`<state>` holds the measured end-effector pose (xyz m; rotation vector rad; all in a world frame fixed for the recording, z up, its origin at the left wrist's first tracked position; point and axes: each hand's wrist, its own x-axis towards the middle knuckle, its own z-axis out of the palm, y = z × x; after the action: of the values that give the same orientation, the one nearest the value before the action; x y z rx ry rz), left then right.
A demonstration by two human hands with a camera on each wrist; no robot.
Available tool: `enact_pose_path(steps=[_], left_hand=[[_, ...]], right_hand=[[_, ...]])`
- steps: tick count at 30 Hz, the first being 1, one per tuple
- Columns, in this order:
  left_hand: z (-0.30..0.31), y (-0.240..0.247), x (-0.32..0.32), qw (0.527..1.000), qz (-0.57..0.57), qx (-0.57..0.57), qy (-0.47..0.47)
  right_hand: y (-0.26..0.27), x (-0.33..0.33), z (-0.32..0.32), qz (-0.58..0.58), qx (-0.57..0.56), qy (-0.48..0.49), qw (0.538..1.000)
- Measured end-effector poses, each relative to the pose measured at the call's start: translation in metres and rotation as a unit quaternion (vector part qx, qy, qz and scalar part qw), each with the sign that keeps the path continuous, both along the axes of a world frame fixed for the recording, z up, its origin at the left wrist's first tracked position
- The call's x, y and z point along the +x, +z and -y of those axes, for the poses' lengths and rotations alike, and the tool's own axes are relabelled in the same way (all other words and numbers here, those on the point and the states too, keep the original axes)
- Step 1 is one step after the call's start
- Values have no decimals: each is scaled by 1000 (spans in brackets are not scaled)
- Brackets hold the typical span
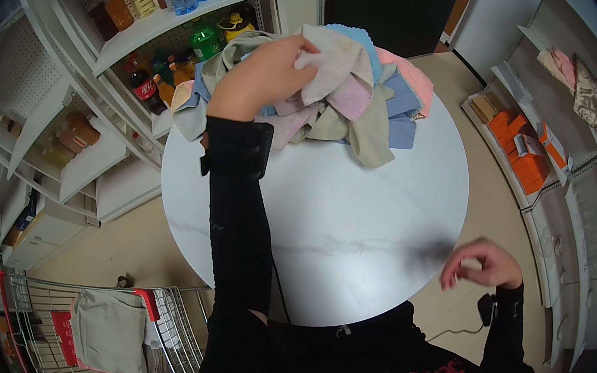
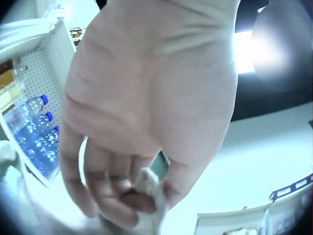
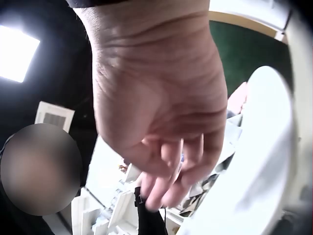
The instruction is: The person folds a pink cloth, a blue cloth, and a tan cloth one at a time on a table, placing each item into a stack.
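A heap of cloths [image 1: 295, 129] in grey-green, blue, pink and lilac lies on the far side of the round white table [image 1: 363, 231]. Over it reaches my left hand [image 1: 262, 75], pinching a pale cream cloth [image 1: 335, 59] at its edge. The left wrist view shows the pale fold [image 2: 149, 182] between thumb and fingers. The lower part of this cloth overlaps the heap. My right hand [image 1: 483, 266] hangs loosely curled beyond the table's right front edge, holding nothing; its bent fingers [image 3: 171, 171] show from the palm side in the right wrist view.
Behind the table stand shelves [image 1: 181, 22] with bottles. A shopping cart [image 1: 151, 305] at the lower left holds a folded grey-green cloth [image 1: 111, 332]. On the right, a wall shelf [image 1: 504, 161] carries orange boxes [image 1: 521, 151]; a patterned cloth [image 1: 587, 95] hangs above.
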<state>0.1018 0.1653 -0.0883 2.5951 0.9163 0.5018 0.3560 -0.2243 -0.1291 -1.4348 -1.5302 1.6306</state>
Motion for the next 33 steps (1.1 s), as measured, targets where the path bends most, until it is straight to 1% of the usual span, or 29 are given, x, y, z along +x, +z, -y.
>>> enact_pose_path(steps=[1,2,3,4,5,6,8,9,10,12,13,14,15,16,17,20,21,22,24,25,27,28,29,31,33], left_hand=[[11,19,-5,995,72,-46,-45],[23,32,-8,981,143,-94,-89],[31,38,-9,981,140,-95,-92],[38,42,-9,951,228,-129,-164],[45,46,-11,906,313,-164,-232],[53,51,-12,906,312,-167,-232],[68,60,-14,872,328,-199,-304],[74,60,-12,872,327,-201,-305],[80,59,-9,867,340,-166,-325],[87,58,-5,852,366,-95,-363],[88,62,-6,851,367,-96,-363],[89,70,-8,895,310,-86,-310],[90,77,-9,931,251,-76,-255],[91,77,-10,946,222,-71,-225],[93,77,-10,960,191,-67,-195],[106,71,2,963,203,22,-174],[112,70,5,964,203,25,-170],[119,69,8,959,201,-5,-200],[131,67,10,943,196,-67,-261],[130,67,11,944,195,-62,-258],[126,57,13,918,257,-19,-301],[125,51,15,902,283,-2,-325],[123,42,15,904,276,-6,-328],[121,19,12,916,268,73,-290],[125,13,6,918,263,108,-276]], right_hand=[[2,-2,-16,46,89,-24,995],[1,-8,-35,69,165,-110,978],[0,-19,-56,91,238,-194,947],[8,-33,-77,144,317,-230,909],[16,-46,-98,196,391,-262,860],[20,-55,-117,206,429,-251,843],[25,-67,-144,215,466,-243,823],[24,-73,-156,203,482,-214,825],[23,-78,-165,190,498,-184,826],[23,-81,-168,178,512,-152,826],[24,-81,-166,106,470,-192,855],[25,-81,-164,34,425,-230,875],[25,-80,-161,-1,399,-246,883],[24,-79,-159,-37,373,-264,889],[23,-77,-156,-42,396,-270,876],[25,-74,-147,-57,450,-275,848],[31,-76,-141,-21,450,-273,850],[38,-78,-133,14,449,-272,851],[47,-76,-114,48,448,-268,852],[51,-70,-105,89,449,-264,849],[58,-58,-90,168,450,-258,839],[59,-52,-86,163,450,-261,838],[60,-47,-82,123,468,-283,828],[60,-39,-75,47,495,-328,804],[64,-37,-74,51,496,-335,799]])
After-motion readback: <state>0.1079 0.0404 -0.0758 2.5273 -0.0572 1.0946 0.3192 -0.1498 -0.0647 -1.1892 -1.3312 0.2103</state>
